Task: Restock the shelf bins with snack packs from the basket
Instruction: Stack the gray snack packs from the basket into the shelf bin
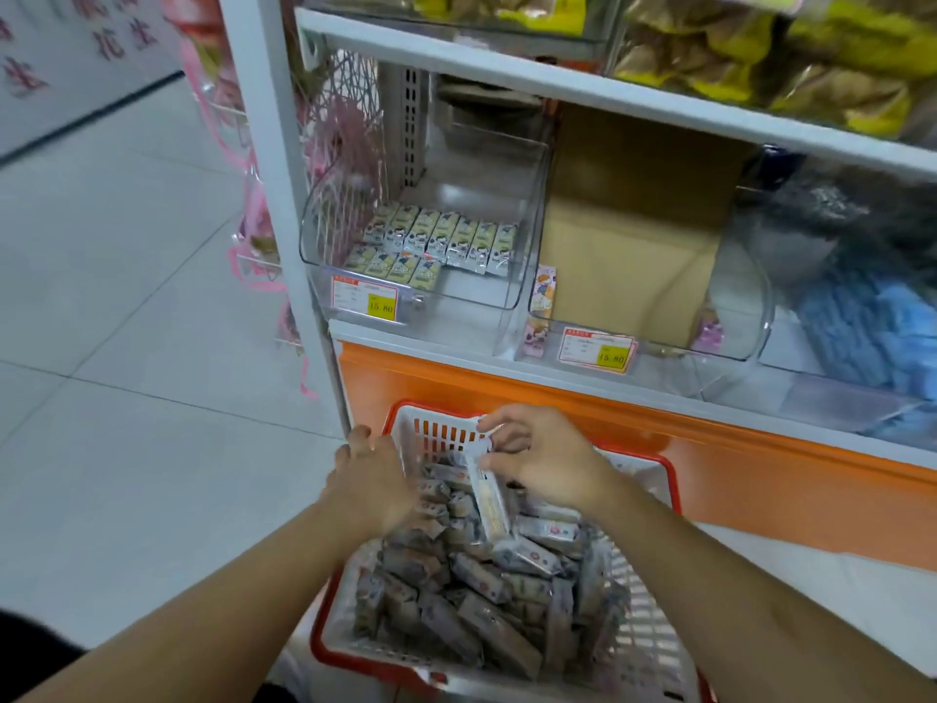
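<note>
Blur is smearing the snack packs (476, 575) heaped in the basket (644, 646) at the lower middle of the frame, so their print is not readable. The right hand (542, 456) is pinching one long pack (488, 494) above the heap, near the basket's far end. The left hand (372, 479) is reaching in at the basket's left rim, its fingers hidden among the packs, so I cannot tell its grip. Above, a clear left bin (421, 235) is holding two rows of small packs, and its yellow tag (380, 305) is reading 15.80. A cardboard box (628, 266) is filling the middle bin (649, 307), crowding pink packs against its sides. Red characters are showing on the wall sign (76, 38) at the upper left.
</note>
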Demonstrator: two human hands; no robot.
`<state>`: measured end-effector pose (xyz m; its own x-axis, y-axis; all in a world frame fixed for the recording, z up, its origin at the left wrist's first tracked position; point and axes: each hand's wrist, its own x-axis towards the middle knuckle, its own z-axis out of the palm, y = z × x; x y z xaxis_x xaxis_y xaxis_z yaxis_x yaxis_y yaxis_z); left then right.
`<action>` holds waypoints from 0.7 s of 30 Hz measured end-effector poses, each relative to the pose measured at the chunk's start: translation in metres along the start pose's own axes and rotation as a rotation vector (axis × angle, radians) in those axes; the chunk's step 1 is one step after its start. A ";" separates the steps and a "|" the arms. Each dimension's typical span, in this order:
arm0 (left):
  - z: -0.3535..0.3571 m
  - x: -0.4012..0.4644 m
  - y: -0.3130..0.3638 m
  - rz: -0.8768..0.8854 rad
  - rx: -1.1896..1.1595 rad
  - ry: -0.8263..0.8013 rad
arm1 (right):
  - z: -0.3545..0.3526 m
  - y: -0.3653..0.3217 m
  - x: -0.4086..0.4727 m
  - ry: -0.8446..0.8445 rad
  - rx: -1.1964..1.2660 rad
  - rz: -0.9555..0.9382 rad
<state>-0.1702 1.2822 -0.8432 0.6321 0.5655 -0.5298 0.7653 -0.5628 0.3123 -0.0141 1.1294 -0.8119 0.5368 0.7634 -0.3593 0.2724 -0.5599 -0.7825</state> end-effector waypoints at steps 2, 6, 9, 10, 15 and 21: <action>-0.033 -0.010 0.018 0.100 -0.147 -0.054 | -0.025 -0.030 -0.009 0.028 0.019 -0.071; -0.089 -0.045 0.046 0.240 -0.578 -0.069 | -0.060 -0.063 -0.028 0.159 0.020 -0.159; -0.104 -0.074 0.060 0.344 -0.708 -0.146 | -0.066 -0.075 -0.033 0.315 0.058 -0.185; -0.104 -0.081 0.064 0.366 -0.705 -0.131 | -0.064 -0.080 -0.034 0.355 0.078 -0.182; -0.103 -0.075 0.069 0.278 -0.916 -0.090 | -0.056 -0.096 -0.030 0.378 0.190 -0.220; -0.120 -0.060 0.060 0.220 -1.244 -0.249 | -0.082 -0.098 -0.039 0.272 0.076 -0.398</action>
<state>-0.1478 1.2866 -0.6984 0.8222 0.3301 -0.4637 0.3316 0.3844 0.8616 0.0036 1.1277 -0.6791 0.5948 0.7958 0.1138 0.4457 -0.2087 -0.8705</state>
